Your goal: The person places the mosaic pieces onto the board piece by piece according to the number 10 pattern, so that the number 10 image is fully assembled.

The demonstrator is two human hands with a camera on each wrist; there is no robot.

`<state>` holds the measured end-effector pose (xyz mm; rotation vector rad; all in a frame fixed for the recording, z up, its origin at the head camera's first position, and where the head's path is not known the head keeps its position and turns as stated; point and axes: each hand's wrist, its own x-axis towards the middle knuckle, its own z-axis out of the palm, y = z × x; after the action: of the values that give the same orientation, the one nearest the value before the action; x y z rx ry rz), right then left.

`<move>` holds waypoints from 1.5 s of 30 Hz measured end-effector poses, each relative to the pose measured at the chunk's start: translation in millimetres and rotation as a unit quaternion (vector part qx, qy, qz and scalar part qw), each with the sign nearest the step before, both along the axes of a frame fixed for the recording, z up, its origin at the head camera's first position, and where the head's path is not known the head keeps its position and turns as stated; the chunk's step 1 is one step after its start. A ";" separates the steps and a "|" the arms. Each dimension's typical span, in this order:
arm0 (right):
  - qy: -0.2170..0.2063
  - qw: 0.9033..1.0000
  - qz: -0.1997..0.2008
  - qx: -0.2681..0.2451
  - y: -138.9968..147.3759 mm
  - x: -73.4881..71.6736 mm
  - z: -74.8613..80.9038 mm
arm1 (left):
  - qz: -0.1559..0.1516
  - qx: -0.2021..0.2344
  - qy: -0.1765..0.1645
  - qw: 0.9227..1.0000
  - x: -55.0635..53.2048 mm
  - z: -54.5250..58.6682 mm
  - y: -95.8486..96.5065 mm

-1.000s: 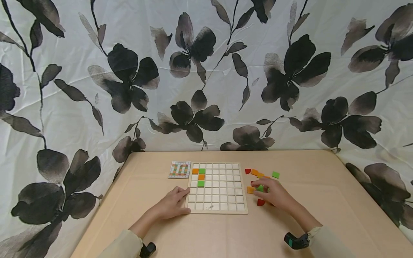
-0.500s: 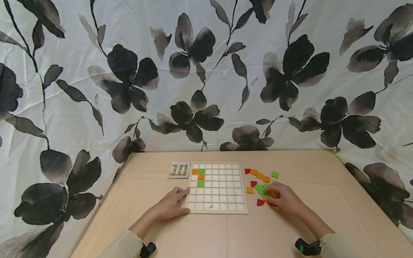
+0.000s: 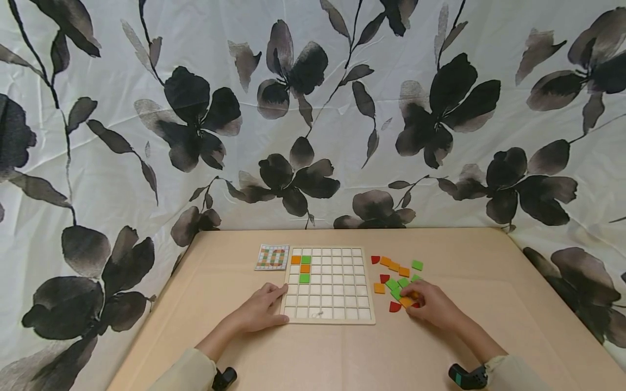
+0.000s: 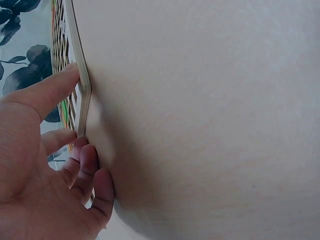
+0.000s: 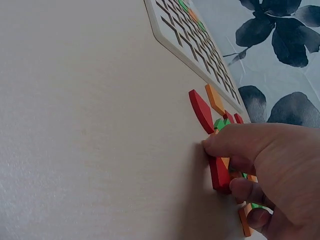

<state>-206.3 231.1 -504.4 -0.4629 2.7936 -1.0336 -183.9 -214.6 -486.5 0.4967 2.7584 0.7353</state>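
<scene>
A square wooden grid board (image 3: pixel 327 321) lies on the table. Two orange and two green tiles (image 3: pixel 306 259) fill cells at its upper left. My left hand (image 3: pixel 264 308) holds the board by its near left corner, thumb and index finger at the rim. To the board's right, my right hand (image 3: pixel 432 305) bends its fingers down over a loose group of tiles. Orange tiles (image 3: pixel 406 302) and a red piece (image 5: pixel 220 175) show right at its thumb and fingertips. I cannot tell whether it pinches one. Green tiles (image 3: pixel 392 284) lie just left of these fingers.
A small card with a coloured grid pattern (image 3: pixel 271 257) lies against the board's upper left side. More loose tiles, such as a red quarter-round piece (image 3: pixel 394 307) and a green tile (image 3: pixel 417 265), spread right of the board. A floral cloth (image 3: pixel 313 108) hangs behind the table (image 3: pixel 313 358).
My right hand has moved right and slightly toward me over the loose tiles, uncovering green and orange ones. In the last half second it shifts only slightly. My left hand stays at the board.
</scene>
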 end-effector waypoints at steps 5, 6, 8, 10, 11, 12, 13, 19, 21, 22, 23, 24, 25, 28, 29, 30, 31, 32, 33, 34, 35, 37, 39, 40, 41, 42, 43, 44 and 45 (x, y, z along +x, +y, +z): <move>-0.005 1.000 -0.015 0.003 -3.7 -0.4 -2.6 | -0.001 0.000 0.000 1.000 -0.1 0.0 -0.1; -0.007 1.000 -0.019 0.002 -4.6 -0.5 -2.8 | -0.001 0.000 0.000 1.000 -0.3 -0.1 -0.1; -0.008 1.000 -0.023 0.005 -6.3 -0.9 -2.7 | -0.002 -0.001 0.001 1.000 -0.4 0.2 0.0; -0.011 1.000 -0.022 0.008 -7.2 -1.7 -2.4 | -0.004 -0.001 0.001 1.000 -0.7 0.4 0.0; -0.011 1.000 -0.016 0.007 -7.4 -1.9 -2.0 | -0.005 -0.001 0.002 1.000 -0.9 0.4 -0.1; -0.012 1.000 -0.010 0.007 -7.5 -2.1 -1.5 | -0.006 -0.002 0.003 1.000 -1.0 0.4 -0.2; -0.011 1.000 -0.001 0.007 -7.4 -2.4 -1.1 | -0.007 -0.002 0.003 1.000 -1.0 0.5 -0.4; -0.006 0.999 0.030 0.012 -6.6 -3.1 0.0 | -0.008 -0.002 0.007 1.000 -0.2 0.3 -0.7; -0.006 0.999 0.032 0.014 -6.9 -2.9 -0.3 | -0.010 0.000 0.010 1.000 0.1 0.6 -0.6; -0.007 0.999 0.031 0.015 -7.3 -3.0 -0.4 | -0.010 0.000 0.011 1.000 0.2 0.7 -0.5; -0.008 0.999 0.030 0.015 -7.9 -2.8 -0.3 | -0.011 0.000 0.012 1.000 0.2 0.6 -0.5; -0.009 0.999 0.028 0.014 -8.5 -2.7 -0.3 | -0.010 0.000 0.012 1.000 0.1 0.6 -0.4; -0.010 0.999 0.027 0.014 -9.2 -2.4 0.0 | -0.010 0.000 0.012 1.000 0.0 0.5 -0.4; -0.007 0.999 0.030 0.017 -10.8 -1.8 0.5 | -0.008 -0.002 0.010 1.000 -0.5 0.0 -0.4; -0.005 0.999 0.031 0.018 -11.1 -1.4 0.7 | -0.007 -0.003 0.009 1.000 -0.7 -0.1 -0.4; -0.002 0.999 0.033 0.019 -11.3 -1.2 0.7 | -0.007 -0.002 0.009 1.000 -0.7 -0.2 -0.3; 0.003 0.999 0.036 0.022 -11.4 -0.9 0.8 | -0.006 -0.002 0.009 1.000 -0.7 -0.1 -0.3; 0.009 0.999 0.039 0.026 -11.3 -0.8 0.7 | -0.006 -0.002 0.009 1.000 -0.5 0.0 -0.2; 0.014 0.999 0.042 0.028 -11.3 -0.7 0.9 | -0.006 -0.004 0.009 1.000 -0.5 0.1 -0.3; 0.016 0.999 0.040 0.030 -11.4 -0.7 0.9 | -0.006 -0.003 0.008 1.000 -0.4 0.2 -0.2; 0.023 0.998 0.041 0.032 -11.4 -0.7 1.1 | -0.006 -0.004 0.009 1.000 -0.3 0.5 -0.1; 0.032 0.998 0.043 0.035 -11.8 -1.0 1.7 | -0.003 -0.003 0.007 1.000 0.0 1.2 0.1; 0.037 0.998 0.041 0.038 -12.8 -1.6 2.0 | -0.001 -0.003 0.006 1.000 0.2 1.7 0.3; 0.039 0.998 0.039 0.039 -13.4 -2.1 1.9 | 0.001 -0.003 0.005 1.000 0.3 2.0 0.4; 0.040 0.998 0.037 0.040 -14.1 -2.6 1.9 | 0.001 -0.003 0.005 1.000 0.4 2.2 0.5; 0.040 0.998 0.036 0.040 -14.9 -3.1 2.0 | 0.002 -0.002 0.004 1.000 0.5 2.4 0.6; 0.040 0.998 0.034 0.041 -15.8 -3.5 2.3 | 0.002 -0.002 0.004 1.000 0.6 2.3 0.7; 0.039 0.998 0.033 0.041 -16.6 -3.9 2.4 | 0.002 -0.001 0.005 1.000 0.8 2.3 0.7; 0.039 0.998 0.032 0.040 -17.6 -4.1 2.8 | 0.001 -0.002 0.004 1.000 1.0 2.2 0.6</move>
<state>-210.4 213.5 -501.6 -0.5888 2.8547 -0.9056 -182.9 -214.0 -484.3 0.4986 2.7681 0.7306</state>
